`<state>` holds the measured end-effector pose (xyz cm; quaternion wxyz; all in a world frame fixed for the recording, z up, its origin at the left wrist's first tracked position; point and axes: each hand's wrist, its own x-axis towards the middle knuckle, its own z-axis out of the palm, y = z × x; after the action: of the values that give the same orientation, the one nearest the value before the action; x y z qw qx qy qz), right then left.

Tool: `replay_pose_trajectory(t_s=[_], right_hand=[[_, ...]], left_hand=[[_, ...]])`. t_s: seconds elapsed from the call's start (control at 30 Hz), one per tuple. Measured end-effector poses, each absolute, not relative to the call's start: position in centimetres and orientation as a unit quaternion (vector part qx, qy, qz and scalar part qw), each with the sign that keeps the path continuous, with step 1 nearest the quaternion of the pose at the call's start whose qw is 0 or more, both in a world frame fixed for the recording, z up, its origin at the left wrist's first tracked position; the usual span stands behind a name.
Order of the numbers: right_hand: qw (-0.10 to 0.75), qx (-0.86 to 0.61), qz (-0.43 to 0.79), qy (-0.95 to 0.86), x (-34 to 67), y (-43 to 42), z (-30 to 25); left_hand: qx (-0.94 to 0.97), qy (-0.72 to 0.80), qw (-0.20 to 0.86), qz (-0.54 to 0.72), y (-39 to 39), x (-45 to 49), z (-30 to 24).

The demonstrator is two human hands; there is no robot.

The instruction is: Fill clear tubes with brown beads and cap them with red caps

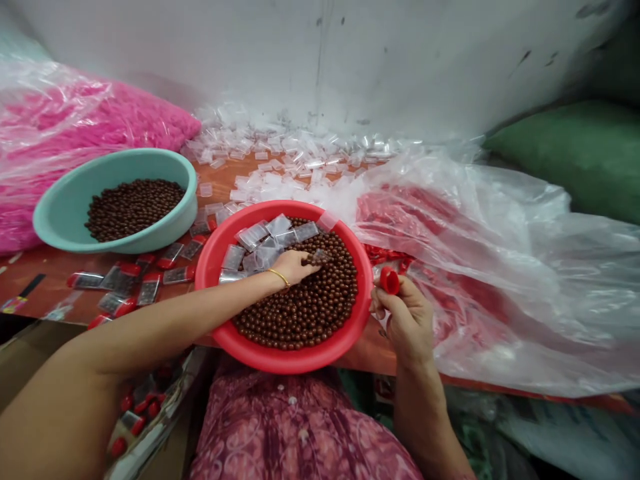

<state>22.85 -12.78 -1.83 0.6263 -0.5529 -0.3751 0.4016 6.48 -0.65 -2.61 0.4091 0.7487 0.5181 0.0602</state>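
My left hand (295, 268) reaches into the red basin (357, 327), its fingers closed on a small clear plastic container (320, 257) among the brown beads (305, 313). A gold bangle circles that wrist. Several clear containers (267, 250) lie on the beads along the basin's far left side. Just outside the basin's right rim, my right hand (404, 317) pinches a red cap (389, 280) between thumb and fingers, its hollow side showing.
A teal basin (170, 223) of brown beads stands at left beside a bag of pink pieces (125, 113). Red-capped containers (117, 280) lie before it; more fill a box (145, 407) below. Loose clear containers (310, 150) cover the back. A plastic bag (525, 320) with red pieces lies right.
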Motion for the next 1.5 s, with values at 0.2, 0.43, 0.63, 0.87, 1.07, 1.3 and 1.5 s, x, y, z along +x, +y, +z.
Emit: replay_pose_trajectory(t_s=[0.2,0.43,0.63,0.87,1.07,1.3,1.5], right_hand=[[0.616,-0.534,0.409,-0.409,22.8,-12.4,-1.7],[0.563,-0.544,0.411,-0.468,21.6,-10.8,-0.2],[0.5,-0.535,0.335,-0.593,20.7,-9.2,0.5],[0.372,-0.501,0.137,-0.77,20.1,-8.7,0.6],[0.291,-0.47,-0.054,-0.831,20.2,-9.1,0.5],[0.292,-0.392,-0.133,-0.862,20.0,-9.2,-0.7],[0.255,-0.422,-0.112,-0.862,19.8,-9.9,-1.3]], left_hand=[[0.621,0.417,0.617,0.246,-0.9,3.8,-2.4],[0.658,0.334,0.637,0.224,-2.7,2.5,-1.0],[0.723,0.313,0.575,0.22,-3.4,2.8,-0.6],[0.711,0.271,0.621,0.188,-3.6,2.5,-0.8],[0.766,0.3,0.521,0.227,-3.7,2.4,-0.6],[0.759,0.332,0.531,0.178,-3.6,2.5,-0.7],[0.694,0.318,0.635,0.122,-3.8,2.6,-0.3]])
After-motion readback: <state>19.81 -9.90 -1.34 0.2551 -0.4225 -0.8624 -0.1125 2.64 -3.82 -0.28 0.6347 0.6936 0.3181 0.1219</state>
